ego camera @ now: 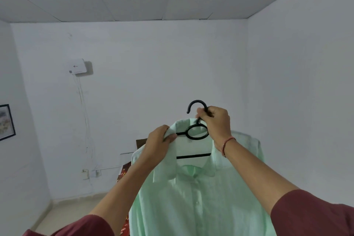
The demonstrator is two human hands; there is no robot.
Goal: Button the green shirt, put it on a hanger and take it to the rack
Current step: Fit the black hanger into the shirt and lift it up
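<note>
The pale green shirt [201,197] hangs buttoned on a black hanger [197,132], held up in front of me in mid-air. My right hand [216,122] grips the hanger's neck just below its hook. My left hand [159,145] pinches the shirt's collar at its left side, thumb on top of the fabric. The hanger's crossbar shows through the open collar. The lower part of the shirt runs out of the frame. No rack is in sight.
White walls stand ahead and to both sides. A white box [77,67] with dangling cables is mounted on the far wall. A framed picture [5,121] hangs at the left. Cardboard and a red patterned item [124,174] lie behind the shirt.
</note>
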